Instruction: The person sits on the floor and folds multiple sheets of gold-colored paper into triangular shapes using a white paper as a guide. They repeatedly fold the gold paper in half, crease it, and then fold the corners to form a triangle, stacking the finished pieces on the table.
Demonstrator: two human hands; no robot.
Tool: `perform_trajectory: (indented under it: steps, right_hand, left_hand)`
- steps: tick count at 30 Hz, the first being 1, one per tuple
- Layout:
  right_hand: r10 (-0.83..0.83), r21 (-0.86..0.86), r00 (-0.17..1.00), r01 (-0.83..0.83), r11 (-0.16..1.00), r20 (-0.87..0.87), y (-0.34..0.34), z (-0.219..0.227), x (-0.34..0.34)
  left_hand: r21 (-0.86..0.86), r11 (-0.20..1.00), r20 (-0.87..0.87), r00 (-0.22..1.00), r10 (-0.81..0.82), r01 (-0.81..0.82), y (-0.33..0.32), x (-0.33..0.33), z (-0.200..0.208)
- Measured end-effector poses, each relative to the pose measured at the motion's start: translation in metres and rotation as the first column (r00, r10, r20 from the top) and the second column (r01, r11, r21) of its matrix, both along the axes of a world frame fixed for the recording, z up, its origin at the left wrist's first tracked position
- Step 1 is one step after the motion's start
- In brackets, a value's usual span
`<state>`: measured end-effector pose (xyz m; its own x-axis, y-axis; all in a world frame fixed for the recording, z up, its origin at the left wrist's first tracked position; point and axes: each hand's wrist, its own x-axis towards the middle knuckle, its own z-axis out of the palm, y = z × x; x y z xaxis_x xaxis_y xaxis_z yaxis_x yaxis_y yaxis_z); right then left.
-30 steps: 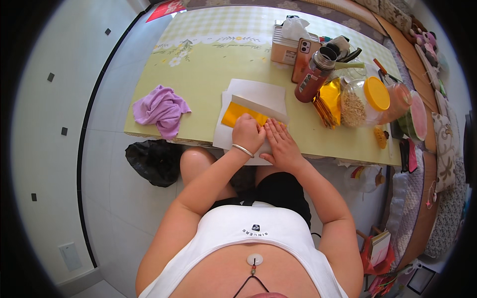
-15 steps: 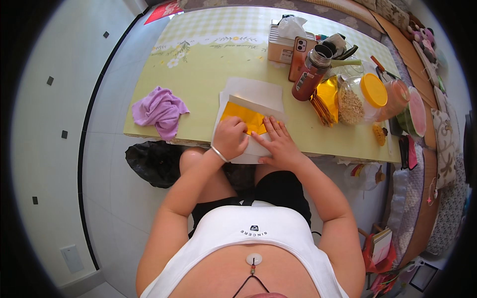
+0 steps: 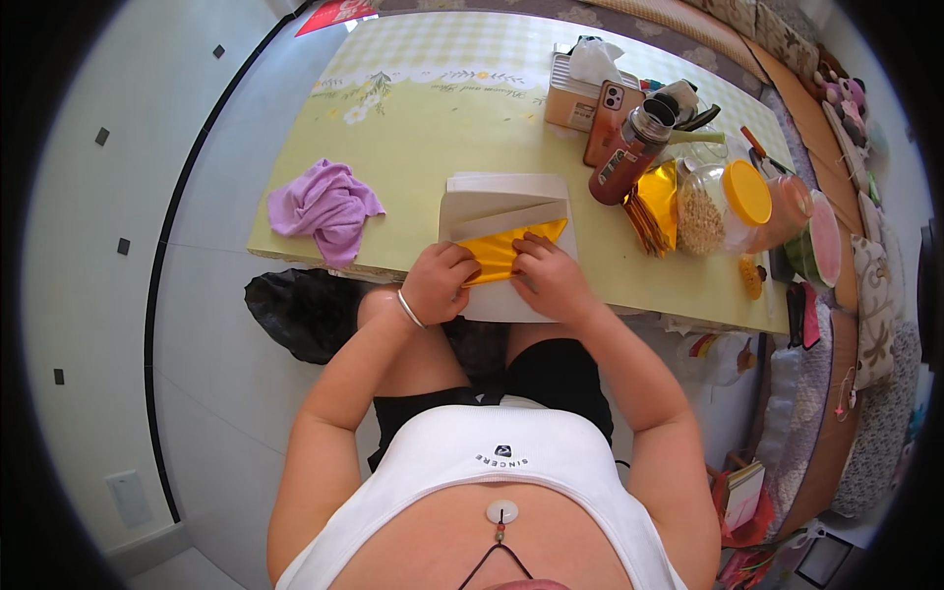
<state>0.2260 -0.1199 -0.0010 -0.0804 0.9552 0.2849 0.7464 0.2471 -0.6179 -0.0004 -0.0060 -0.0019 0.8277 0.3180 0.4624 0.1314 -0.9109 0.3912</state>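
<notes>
A shiny gold foil sheet (image 3: 498, 254) with a pale backing lies over a stack of white paper (image 3: 501, 187) at the near edge of the table. My left hand (image 3: 440, 283), with a silver bangle at the wrist, grips the sheet's left end with curled fingers. Farther right, my right hand (image 3: 553, 280) pinches the sheet's near side, fingertips bent onto the gold. The sheet slants, its right end higher toward the far side. My fingers hide parts of both its ends.
A crumpled purple cloth (image 3: 326, 211) lies to the left. On the right stand a dark red thermos (image 3: 624, 167), a phone (image 3: 606, 123), a tissue box (image 3: 572, 93), a stack of gold packets (image 3: 653, 206) and a yellow-lidded jar (image 3: 704, 216). A black bag (image 3: 300, 315) sits below the table edge.
My right hand has gone from lying flat with spread fingers to pinching the sheet. The gold sheet now shows as a slanted strip, and my left hand has shifted slightly left and nearer.
</notes>
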Motion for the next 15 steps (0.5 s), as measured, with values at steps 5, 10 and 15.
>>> perform_trajectory:
  steps: [5,10,15]
  right_hand:
    - [-0.237,0.244,0.965,0.206,0.948,0.108,0.002,-0.017,-0.039]
    - [-0.327,0.296,0.945,0.311,0.903,0.007,0.011,-0.026,-0.045]
    - [-0.379,0.316,0.926,0.356,0.879,0.011,0.015,-0.025,-0.049]
  left_hand:
    - [-0.179,0.984,0.087,0.996,-0.006,0.022,0.022,-0.001,-0.013]
    - [-0.275,0.953,0.093,0.983,0.160,-0.129,0.038,0.010,-0.019]
    - [-0.310,0.902,0.021,0.946,0.323,-0.301,0.037,0.023,-0.030]
